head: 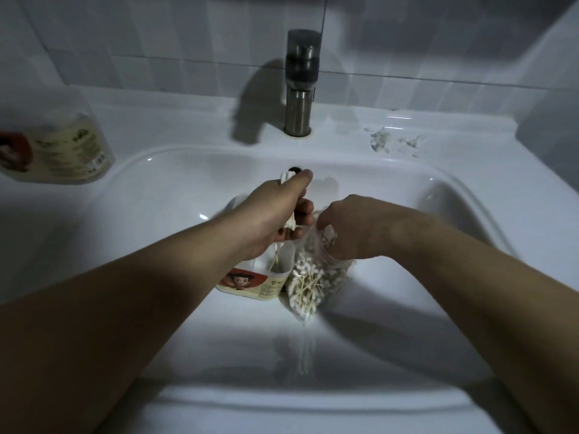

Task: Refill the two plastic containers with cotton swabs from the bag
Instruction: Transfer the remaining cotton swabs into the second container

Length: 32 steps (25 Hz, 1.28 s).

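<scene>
Left hand (275,211) grips cotton swabs (285,177) above the open plastic container (247,285); right hand (354,227) fingers (326,219) seemingly pinch the plastic bag (313,283) at its mouth.

Dim room, cool grey light. White tiled wall (156,42) far, grout lines faint; plain white wall (551,73) closes right side. Glossy white surface (470,170) with moulded sink (188,164) at centre. Brushed metal faucet (299,89) far centre; its dark shadow (253,104) falls left. Dark overflow hole (294,169) just below faucet. Whitish smeared residue (382,140) far right on surface. Small glints along sink rim.
</scene>
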{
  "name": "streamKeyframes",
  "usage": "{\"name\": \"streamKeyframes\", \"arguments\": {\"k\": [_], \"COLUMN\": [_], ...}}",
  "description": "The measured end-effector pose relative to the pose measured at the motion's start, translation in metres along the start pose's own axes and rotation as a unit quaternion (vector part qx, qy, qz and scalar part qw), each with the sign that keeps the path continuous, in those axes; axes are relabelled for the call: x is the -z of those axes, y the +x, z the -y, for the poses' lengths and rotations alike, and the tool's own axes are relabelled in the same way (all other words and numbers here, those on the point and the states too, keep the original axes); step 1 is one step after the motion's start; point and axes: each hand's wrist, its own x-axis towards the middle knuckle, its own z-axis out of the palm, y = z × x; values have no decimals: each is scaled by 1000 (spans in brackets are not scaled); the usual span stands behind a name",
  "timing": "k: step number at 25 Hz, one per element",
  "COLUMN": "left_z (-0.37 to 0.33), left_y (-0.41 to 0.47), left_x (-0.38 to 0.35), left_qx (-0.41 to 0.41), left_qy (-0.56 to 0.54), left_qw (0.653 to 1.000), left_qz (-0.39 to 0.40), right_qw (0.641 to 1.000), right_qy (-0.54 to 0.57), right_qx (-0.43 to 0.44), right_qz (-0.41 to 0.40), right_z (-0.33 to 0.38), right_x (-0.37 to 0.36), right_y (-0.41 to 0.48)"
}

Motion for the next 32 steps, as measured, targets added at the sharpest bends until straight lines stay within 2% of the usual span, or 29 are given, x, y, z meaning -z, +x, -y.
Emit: {"name": "streamKeyframes", "arguments": {"k": [7,12,17,22,26,32], "left_z": [1,2,2,2,3,3], "left_y": [-2,-2,-3,-4,-2,-5], "left_x": [-2,-2,-4,-3,-1,3], "left_qx": [-14,-17,-33,-36,-39,-49], "left_qy": [21,23,21,24,26,138], "left_qw": [1000,999,998,998,998,989], "left_qz": [7,14,45,37,29,15], "right_qw": [998,997,999,996,997,993], "right_qy": [22,10,27,26,4,62], "right_qx": [58,63,40,66,70,88], "right_qz": [22,42,8,48,12,-40], "right_z": [5,5,0,3,3,-10], "right_x": [1,-4,-1,-6,-1,11], "right_y": [-4,0,2,-1,0,-5]}}
